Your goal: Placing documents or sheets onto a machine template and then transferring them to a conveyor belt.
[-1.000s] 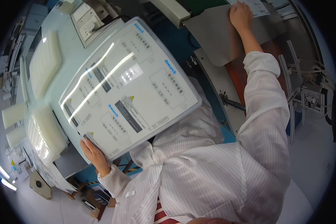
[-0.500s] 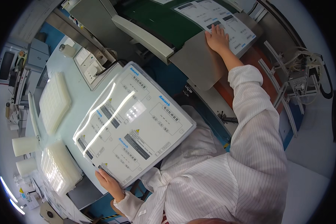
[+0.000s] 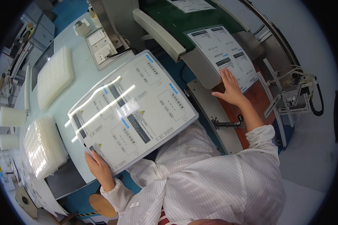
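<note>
1. A large white printed sheet point(image 3: 133, 112) is held tilted over the table point(image 3: 82, 75), in the middle of the view, glare streaking across it.
2. The left hand point(image 3: 97, 165) grips the sheet's lower corner at about 7 o'clock, fingers curled over its edge.
3. The right hand point(image 3: 230, 88) lies flat with fingers spread at 2 o'clock, pressing on a second printed sheet point(image 3: 221, 50).
4. That second sheet rests on a green belt point(image 3: 172, 20) and a grey ramp point(image 3: 201, 67).
5. At 9 o'clock, two stacks of clear plastic trays point(image 3: 54, 75) sit on the table.
6. At 11 o'clock a white socket box point(image 3: 101, 48) stands.
7. White striped sleeves fill 5 o'clock.
</note>
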`<state>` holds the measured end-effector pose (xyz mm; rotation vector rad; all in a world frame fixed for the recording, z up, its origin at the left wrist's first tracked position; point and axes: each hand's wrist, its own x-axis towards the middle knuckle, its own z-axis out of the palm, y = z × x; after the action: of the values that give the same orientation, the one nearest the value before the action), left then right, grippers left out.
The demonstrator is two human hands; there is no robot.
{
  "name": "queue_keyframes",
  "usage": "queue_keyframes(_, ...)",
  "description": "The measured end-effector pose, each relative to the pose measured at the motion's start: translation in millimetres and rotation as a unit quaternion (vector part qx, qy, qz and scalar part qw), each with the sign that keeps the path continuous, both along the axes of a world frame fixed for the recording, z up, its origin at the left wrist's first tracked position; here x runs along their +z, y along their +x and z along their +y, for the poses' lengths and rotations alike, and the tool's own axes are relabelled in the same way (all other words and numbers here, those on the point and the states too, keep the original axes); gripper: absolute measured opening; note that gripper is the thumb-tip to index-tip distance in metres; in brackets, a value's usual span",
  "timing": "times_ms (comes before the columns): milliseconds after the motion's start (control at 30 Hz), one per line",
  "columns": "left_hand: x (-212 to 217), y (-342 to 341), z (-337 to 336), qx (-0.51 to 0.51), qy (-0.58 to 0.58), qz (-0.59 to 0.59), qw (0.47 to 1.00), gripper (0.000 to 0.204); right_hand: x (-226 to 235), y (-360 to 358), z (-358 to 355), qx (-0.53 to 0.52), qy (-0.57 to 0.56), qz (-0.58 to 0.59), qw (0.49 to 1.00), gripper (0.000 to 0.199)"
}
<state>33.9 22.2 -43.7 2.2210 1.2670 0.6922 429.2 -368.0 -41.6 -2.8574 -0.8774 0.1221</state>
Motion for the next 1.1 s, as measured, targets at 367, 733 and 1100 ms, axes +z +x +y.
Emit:
queue_keyframes(367, 14.1, 2.1, -8.8, 0.013, 0.1, -0.053, 0.994, 0.038, 58.9, -59.3, 88.0, 0.108, 0.26, -0.07, 0.957, 0.043)
queue_keyframes(733, 57.3, -27.6, -8.8, 0.047, -0.388, -0.4, 0.829, 0.037, 52.0, -147.2, 129.5, 0.53, 0.147, -0.096, 0.83, 0.038)
queue_keyframes(1100, 45.8, -39.2, -20.4, 0.06, -0.163, -0.153, 0.973, 0.034, 37.1, -149.2, 137.3, 0.535, 0.15, -0.06, 0.829, 0.042)
